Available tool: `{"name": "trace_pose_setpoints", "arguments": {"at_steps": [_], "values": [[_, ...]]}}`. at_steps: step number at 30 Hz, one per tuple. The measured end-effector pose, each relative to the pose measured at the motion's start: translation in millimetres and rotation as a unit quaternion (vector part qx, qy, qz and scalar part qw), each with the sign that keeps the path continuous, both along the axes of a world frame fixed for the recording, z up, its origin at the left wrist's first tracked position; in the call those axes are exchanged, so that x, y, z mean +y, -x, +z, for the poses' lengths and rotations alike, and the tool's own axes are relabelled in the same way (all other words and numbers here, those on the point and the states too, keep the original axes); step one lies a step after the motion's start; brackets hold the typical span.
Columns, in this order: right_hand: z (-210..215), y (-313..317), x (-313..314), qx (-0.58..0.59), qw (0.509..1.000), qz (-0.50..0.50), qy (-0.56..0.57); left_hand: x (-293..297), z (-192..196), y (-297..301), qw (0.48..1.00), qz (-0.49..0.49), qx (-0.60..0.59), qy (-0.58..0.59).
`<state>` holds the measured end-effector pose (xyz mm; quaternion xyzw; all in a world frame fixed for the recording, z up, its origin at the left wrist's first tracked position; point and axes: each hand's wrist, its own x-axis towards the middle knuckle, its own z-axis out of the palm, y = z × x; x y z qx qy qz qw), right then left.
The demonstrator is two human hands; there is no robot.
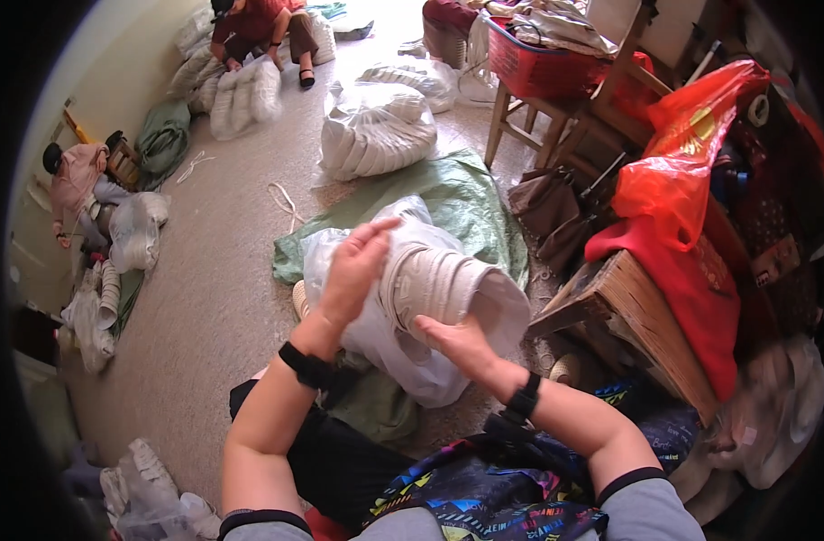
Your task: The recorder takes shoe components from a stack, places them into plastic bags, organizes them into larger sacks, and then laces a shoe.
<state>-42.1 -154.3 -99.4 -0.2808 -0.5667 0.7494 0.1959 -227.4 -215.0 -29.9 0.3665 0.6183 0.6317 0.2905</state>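
Observation:
A stack of nested cream pieces (436, 287), looking like bucket hats, lies tilted in front of me, its open end facing right. My right hand (462, 345) grips its near side, thumb on the outer wall; the other fingers are hidden. My left hand (356, 270) is raised beside the stack's left end, fingers stretched out, holding nothing I can see. A clear plastic bag (421, 374) lies under and around the stack. Beneath that spreads a green woven sheet (466, 194).
Bagged stacks (376, 135) stand ahead. A wooden chair (556, 113) with a red basket (529, 54) is at the far right. Nearer right are a red plastic bag (673, 180) and a wooden board (655, 334). Two people (87, 185) sit among bags at left and back.

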Motion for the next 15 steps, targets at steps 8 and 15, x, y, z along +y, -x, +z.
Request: {"name": "trace_pose_setpoints", "arguments": {"at_steps": [8, 15], "values": [[-65.7, 29.7, 1.0, -0.006, 0.966, 0.166, 0.196, -65.9, 13.4, -130.2, 0.828, -0.431, -0.324, 0.154], [-37.3, 58.7, -9.0, -0.055, 0.976, 0.21, -0.001, -84.6, 11.2, -127.4, 0.748, -0.521, -0.362, 0.193]]}}
